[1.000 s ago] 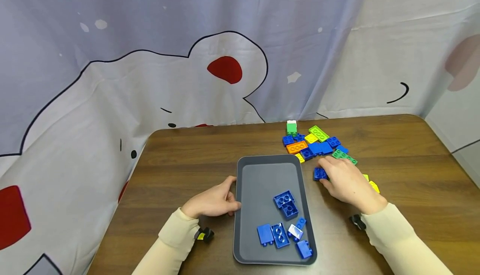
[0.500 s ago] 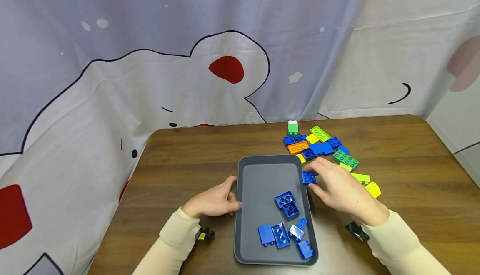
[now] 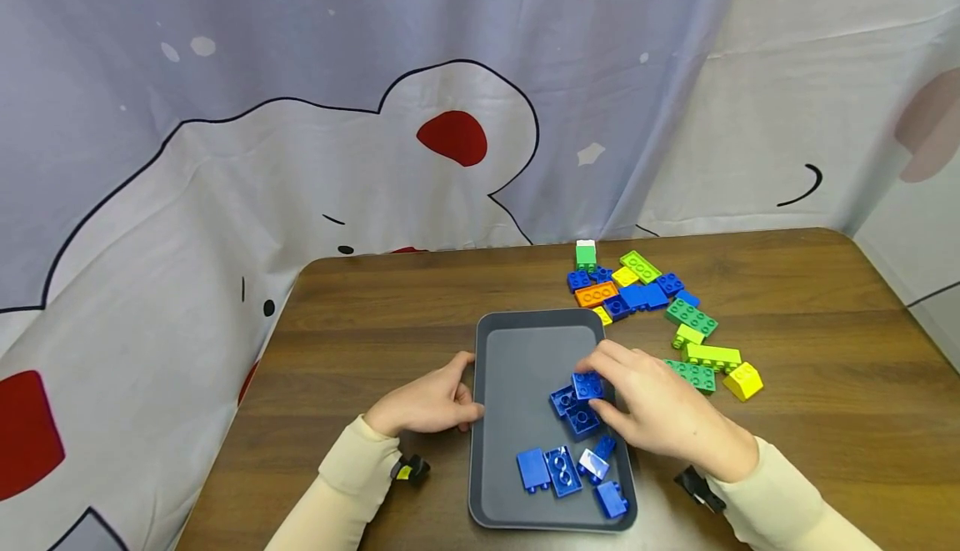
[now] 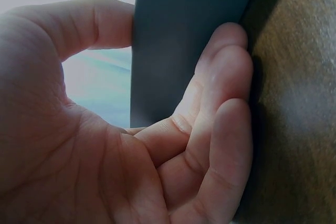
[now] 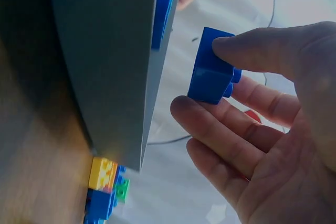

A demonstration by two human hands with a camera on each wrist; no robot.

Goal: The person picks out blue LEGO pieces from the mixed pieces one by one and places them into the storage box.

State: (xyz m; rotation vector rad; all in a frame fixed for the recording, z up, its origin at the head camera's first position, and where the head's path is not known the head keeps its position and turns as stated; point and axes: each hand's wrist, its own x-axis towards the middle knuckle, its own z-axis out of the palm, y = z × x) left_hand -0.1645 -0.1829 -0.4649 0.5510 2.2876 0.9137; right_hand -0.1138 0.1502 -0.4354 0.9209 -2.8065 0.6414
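My right hand (image 3: 660,405) pinches a blue toy brick (image 3: 587,385) between thumb and fingers, over the right side of a grey tray (image 3: 517,351). In the right wrist view the held blue brick (image 5: 212,66) hangs above the tray's wall (image 5: 105,61), studs facing the palm. Below it in the head view lie blue bricks (image 3: 581,422), partly overlapped by the held one. My left hand (image 3: 423,401) holds the tray's left edge. The left wrist view shows the thumb (image 4: 100,22) at the rim and curled fingers (image 4: 228,77) against the outer wall (image 4: 163,51).
Several more blue bricks (image 3: 533,470) lie in the tray's near half. Beyond and right of the tray is a loose pile with an orange brick (image 3: 596,295), a green brick (image 3: 691,318), a lime brick (image 3: 712,358) and a yellow brick (image 3: 744,381). A curtain (image 3: 300,176) hangs behind the table.
My right hand has picked up the blue brick from the table right of the tray and carried it left over the tray. My left hand has stayed at the tray's edge.
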